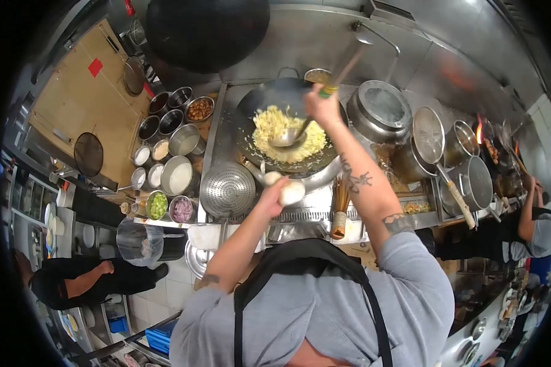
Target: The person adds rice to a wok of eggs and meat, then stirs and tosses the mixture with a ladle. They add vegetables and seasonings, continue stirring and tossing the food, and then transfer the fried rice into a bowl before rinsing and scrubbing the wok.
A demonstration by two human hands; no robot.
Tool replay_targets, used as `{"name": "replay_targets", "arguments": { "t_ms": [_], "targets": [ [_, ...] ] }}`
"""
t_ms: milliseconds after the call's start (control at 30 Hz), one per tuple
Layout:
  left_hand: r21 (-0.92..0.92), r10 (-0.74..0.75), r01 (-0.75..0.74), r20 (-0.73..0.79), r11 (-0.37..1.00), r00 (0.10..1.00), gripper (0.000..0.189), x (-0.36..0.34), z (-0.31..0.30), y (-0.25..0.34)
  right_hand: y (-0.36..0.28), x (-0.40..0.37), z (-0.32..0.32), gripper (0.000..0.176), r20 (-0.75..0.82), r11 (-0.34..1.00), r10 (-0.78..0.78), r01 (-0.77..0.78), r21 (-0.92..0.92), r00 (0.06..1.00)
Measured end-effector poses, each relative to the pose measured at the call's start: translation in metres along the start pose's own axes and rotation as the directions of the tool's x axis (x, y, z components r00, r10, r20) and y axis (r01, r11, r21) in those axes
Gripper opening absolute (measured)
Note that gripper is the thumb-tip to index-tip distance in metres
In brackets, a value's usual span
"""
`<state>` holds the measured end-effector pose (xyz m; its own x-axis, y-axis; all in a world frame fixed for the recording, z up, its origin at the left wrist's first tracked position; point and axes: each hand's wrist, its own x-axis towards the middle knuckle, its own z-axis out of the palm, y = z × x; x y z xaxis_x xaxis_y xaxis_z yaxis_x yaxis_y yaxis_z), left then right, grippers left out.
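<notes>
Steel tubs (177, 174) of ingredients stand in rows at the far left of the range, one of them filled with chopped greens (157, 205). Below them a person in black (79, 281) bends over the floor. A perforated strainer (228, 189) lies just left of the burner. The left hand (277, 191) is closed around a white cloth (292, 192) wrapped on the handle of the wok (257, 101), at its near rim. The wok sits on the burner, holding yellow fried rice (291, 150). The ladle (286, 138) has its bowl in the rice, and the right hand (321, 105), raised above the wok, grips its long handle with the fingers curled tight. Lidded pots (382, 110) crowd the right side, where another cook (536, 226) works by a flame (479, 129).
</notes>
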<state>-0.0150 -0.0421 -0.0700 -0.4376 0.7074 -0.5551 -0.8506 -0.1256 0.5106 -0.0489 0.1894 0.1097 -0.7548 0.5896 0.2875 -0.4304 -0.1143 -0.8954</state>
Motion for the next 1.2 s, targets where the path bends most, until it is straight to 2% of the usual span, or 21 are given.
{"name": "replay_targets", "arguments": {
  "t_ms": [33, 167, 200, 300, 400, 433, 467, 500, 533, 567, 633, 667, 700, 733, 833, 900, 933, 1067, 1133, 1167, 1200],
  "targets": [
    [-0.062, -0.006, 0.009, 0.046, 0.998, 0.999, 0.038, -0.012, -0.018, -0.003, -0.014, 0.004, -0.017, 0.023, -0.088, 0.997, -0.043, 0.037, -0.067, 0.995],
    [-0.327, 0.039, -0.003, 0.102, 0.945, 0.994, 0.053, -0.125, -0.079, -0.007, -0.090, 0.024, -0.066, 0.026, -0.275, 0.986, -0.149, 0.163, 0.026, 0.950],
    [-0.388, 0.039, 0.025, 0.154, 0.921, 0.987, 0.055, -0.154, -0.081, -0.004, -0.090, 0.028, -0.086, 0.029, -0.230, 0.973, -0.126, 0.166, 0.164, 0.965],
    [-0.474, 0.103, 0.000, 0.191, 0.880, 0.976, 0.058, -0.180, -0.096, -0.003, -0.024, 0.021, -0.078, 0.024, -0.422, 0.970, -0.170, 0.227, 0.090, 0.890],
    [-0.474, 0.170, -0.099, 0.109, 0.875, 0.979, 0.060, -0.168, -0.099, -0.003, -0.008, 0.020, -0.014, 0.017, -0.276, 0.977, 0.075, -0.016, 0.212, 0.958],
    [-0.462, 0.189, -0.135, 0.074, 0.877, 0.979, 0.060, -0.160, -0.099, 0.001, -0.029, 0.011, 0.014, 0.018, -0.046, 0.998, -0.030, 0.027, -0.055, 0.998],
    [-0.426, 0.178, -0.130, 0.074, 0.895, 0.981, 0.060, -0.154, -0.101, 0.002, -0.032, 0.004, 0.038, 0.021, 0.042, 0.983, -0.156, 0.159, -0.093, 0.987],
    [-0.394, 0.171, -0.128, 0.075, 0.910, 0.982, 0.061, -0.147, -0.104, 0.002, -0.042, -0.016, 0.062, 0.022, 0.110, 0.984, -0.135, 0.146, -0.101, 0.985],
    [-0.364, 0.165, -0.128, 0.074, 0.923, 0.983, 0.061, -0.142, -0.108, 0.001, -0.027, -0.025, 0.065, 0.022, 0.282, 0.923, -0.298, 0.350, -0.158, 0.912],
    [-0.333, 0.160, -0.128, 0.071, 0.934, 0.985, 0.062, -0.139, -0.111, 0.001, -0.009, -0.033, 0.064, 0.023, 0.418, 0.940, -0.259, 0.327, -0.097, 0.871],
    [-0.325, 0.149, -0.124, 0.053, 0.937, 0.987, 0.064, -0.143, -0.115, -0.005, 0.005, -0.009, 0.034, 0.010, 0.302, 0.854, -0.230, 0.340, -0.393, 0.925],
    [-0.321, 0.143, -0.119, 0.050, 0.939, 0.989, 0.064, -0.147, -0.114, -0.006, 0.001, 0.020, 0.012, 0.010, 0.097, 0.952, -0.036, 0.064, -0.299, 0.995],
    [-0.316, 0.136, -0.115, 0.045, 0.942, 0.990, 0.064, -0.151, -0.115, -0.007, -0.024, 0.033, -0.005, 0.011, 0.000, 0.989, 0.010, -0.010, -0.146, 1.000],
    [-0.340, 0.157, -0.142, 0.018, 0.930, 0.987, 0.063, -0.157, -0.121, -0.009, -0.031, 0.051, -0.031, 0.012, -0.111, 0.985, -0.094, 0.077, -0.154, 0.989],
    [-0.433, 0.179, -0.200, -0.090, 0.879, 0.980, 0.059, -0.167, -0.132, -0.023, -0.079, 0.022, -0.049, 0.021, -0.293, 0.986, -0.162, 0.144, -0.082, 0.942],
    [-0.510, 0.134, -0.223, -0.205, 0.831, 0.970, 0.054, -0.170, -0.132, -0.030, -0.036, 0.002, -0.060, 0.025, -0.203, 0.986, -0.169, 0.167, -0.027, 0.964],
    [-0.507, 0.123, -0.235, -0.244, 0.830, 0.962, 0.058, -0.169, -0.131, -0.031, -0.019, -0.003, -0.064, 0.026, -0.013, 0.989, -0.060, 0.061, 0.131, 0.998],
    [-0.351, 0.176, -0.108, 0.168, 0.930, 0.970, 0.073, -0.163, -0.104, -0.011, -0.075, -0.028, -0.024, 0.025, 0.031, 0.993, -0.073, 0.070, 0.092, 0.997],
    [-0.356, 0.206, -0.108, 0.252, 0.928, 0.945, 0.075, -0.165, -0.086, -0.003, -0.082, -0.052, -0.018, 0.025, 0.196, 0.994, -0.107, 0.111, -0.014, 0.975],
    [-0.354, 0.219, -0.107, 0.294, 0.929, 0.931, 0.076, -0.164, -0.081, 0.000, -0.063, -0.052, -0.022, 0.023, 0.334, 0.999, 0.036, -0.047, 0.026, 0.942],
    [-0.349, 0.203, -0.122, 0.205, 0.929, 0.957, 0.071, -0.160, -0.086, -0.003, -0.039, -0.044, -0.031, 0.023, 0.303, 0.999, 0.038, -0.032, -0.022, 0.952]
  ]
}}
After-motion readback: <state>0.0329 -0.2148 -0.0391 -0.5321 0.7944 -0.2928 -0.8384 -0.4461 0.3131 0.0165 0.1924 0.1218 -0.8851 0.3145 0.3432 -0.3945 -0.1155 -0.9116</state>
